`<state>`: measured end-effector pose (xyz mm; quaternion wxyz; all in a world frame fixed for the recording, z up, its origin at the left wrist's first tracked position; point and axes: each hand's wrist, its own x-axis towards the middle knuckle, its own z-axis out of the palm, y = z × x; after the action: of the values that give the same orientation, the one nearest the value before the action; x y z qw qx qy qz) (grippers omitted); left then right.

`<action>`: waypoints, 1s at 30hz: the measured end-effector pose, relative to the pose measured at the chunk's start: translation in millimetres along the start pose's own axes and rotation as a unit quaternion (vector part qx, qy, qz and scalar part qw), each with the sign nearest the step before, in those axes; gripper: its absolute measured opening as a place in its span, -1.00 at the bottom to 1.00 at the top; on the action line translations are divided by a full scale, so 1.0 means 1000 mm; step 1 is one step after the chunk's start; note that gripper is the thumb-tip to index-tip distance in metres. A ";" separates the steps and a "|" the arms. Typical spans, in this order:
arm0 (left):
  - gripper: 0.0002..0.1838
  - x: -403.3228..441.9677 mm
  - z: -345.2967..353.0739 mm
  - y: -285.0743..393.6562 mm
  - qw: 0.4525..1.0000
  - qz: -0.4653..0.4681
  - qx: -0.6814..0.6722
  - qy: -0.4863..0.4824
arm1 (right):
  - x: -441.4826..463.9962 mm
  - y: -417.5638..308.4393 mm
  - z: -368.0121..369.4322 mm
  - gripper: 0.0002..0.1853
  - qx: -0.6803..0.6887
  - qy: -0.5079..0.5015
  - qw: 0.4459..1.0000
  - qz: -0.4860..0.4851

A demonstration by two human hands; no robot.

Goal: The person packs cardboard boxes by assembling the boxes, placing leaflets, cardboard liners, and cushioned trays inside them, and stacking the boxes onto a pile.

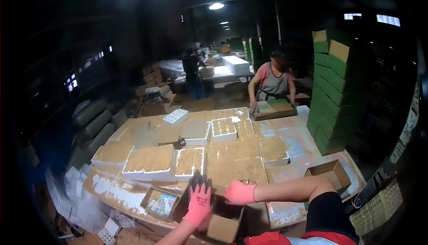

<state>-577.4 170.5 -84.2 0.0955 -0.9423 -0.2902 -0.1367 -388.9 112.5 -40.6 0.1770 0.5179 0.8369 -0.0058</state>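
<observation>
My left hand (199,200), in a pink glove with dark fingertips, lies over the left side of an open cardboard box (223,228) at the table's near edge. Its fingers are stretched out and spread. My right hand (240,192), also in a pink glove, is at the box's far right edge with its fingers curled in; what they hold, if anything, is hidden. Just beyond my left hand stands a white foam tray (190,162) filled with tan grains. Left of the box, a small carton (160,202) holds printed packets.
Grain-filled foam trays (149,160) stand on the table (303,133). An open carton (327,176) is at the right, near a tall stack of green boxes (332,98). Across the table a person (273,82) handles flat cardboard (274,107). Others stand farther back.
</observation>
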 end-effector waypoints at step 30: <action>-0.52 -0.164 0.216 -0.092 0.800 -0.117 -0.538 -0.237 | 0.040 -0.087 0.047 -0.49 0.303 0.254 0.917 -0.052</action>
<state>-716.7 215.9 -329.8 -0.5157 -0.8037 -0.2919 -0.0539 -467.1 97.3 -112.1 -0.2080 0.4865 0.8375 -0.1365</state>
